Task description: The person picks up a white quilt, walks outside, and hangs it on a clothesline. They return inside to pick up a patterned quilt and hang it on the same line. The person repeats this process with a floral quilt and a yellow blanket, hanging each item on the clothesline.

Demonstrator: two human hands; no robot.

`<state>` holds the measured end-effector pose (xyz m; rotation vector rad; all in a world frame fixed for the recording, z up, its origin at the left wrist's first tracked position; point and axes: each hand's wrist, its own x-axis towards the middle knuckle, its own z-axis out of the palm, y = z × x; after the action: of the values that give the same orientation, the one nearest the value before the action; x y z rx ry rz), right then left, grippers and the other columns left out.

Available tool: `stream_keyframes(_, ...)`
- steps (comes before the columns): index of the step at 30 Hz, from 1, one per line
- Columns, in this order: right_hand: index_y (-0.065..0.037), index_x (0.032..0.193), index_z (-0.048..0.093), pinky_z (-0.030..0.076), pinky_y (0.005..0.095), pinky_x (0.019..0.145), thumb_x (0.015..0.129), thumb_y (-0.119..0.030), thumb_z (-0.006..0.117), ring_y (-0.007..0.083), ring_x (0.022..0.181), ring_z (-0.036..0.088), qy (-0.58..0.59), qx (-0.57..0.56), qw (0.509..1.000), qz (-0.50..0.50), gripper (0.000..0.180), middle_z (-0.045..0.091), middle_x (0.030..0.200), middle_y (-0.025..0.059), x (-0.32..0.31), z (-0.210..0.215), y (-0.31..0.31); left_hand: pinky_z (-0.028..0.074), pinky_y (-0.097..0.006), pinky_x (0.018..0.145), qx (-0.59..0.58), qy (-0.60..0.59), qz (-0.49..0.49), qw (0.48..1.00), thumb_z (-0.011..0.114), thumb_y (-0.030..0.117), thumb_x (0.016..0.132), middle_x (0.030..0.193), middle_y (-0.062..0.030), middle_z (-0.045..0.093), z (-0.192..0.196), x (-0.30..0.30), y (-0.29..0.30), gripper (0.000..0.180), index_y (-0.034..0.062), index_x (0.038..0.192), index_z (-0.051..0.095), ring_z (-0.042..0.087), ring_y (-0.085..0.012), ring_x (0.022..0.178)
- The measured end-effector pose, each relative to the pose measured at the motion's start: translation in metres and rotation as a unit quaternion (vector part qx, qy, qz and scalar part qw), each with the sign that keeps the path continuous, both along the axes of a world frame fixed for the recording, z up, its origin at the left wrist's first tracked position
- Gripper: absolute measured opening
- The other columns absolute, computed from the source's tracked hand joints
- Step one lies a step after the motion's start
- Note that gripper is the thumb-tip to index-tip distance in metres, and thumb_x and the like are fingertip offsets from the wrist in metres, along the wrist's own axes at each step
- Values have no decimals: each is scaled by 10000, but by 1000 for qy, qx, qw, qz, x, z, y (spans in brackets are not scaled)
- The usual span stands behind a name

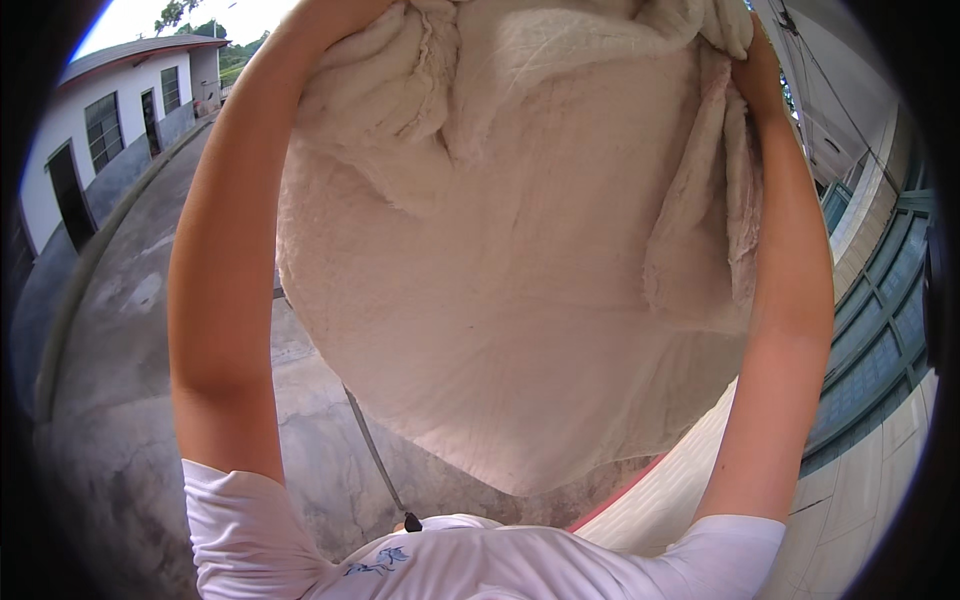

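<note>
Both my arms raised straight overhead, elbows nearly locked. L hand (335,12) & R hand (755,60) mostly hidden, grip can't be seen.

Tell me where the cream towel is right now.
In the head view, the cream towel hangs centre frame, held up between both raised arms, above the white shirt.

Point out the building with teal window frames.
The long building on the person's right: its window frames are teal. The white building at far left has dark window frames and a dark doorway.
</note>
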<state>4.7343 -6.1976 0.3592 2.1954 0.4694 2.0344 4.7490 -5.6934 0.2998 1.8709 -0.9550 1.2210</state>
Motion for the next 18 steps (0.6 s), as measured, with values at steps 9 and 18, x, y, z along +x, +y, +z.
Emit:
stream_keyframes(9, -227, 1428, 447, 372, 587, 1060, 756, -400, 831, 305, 1377, 411, 465, 32, 833, -298, 793, 440, 1479, 111, 148, -204, 135, 469, -417, 1034, 488, 471, 261, 687, 567, 553, 932, 1355, -229, 559, -140, 125, 34, 686, 55, 1402, 513, 571, -348, 1224)
stream_keyframes(18, -102, 1204, 658, 491, 353, 876, 865, -394, 720, 231, 991, 645, 705, -26, 706, 57, 452, 696, 1049, 109, 47, -189, 175, 554, -433, 917, 408, 618, 225, 633, 376, 777, 889, 1194, -197, 668, -141, 29, 84, 828, 95, 1253, 673, 692, -334, 1011)
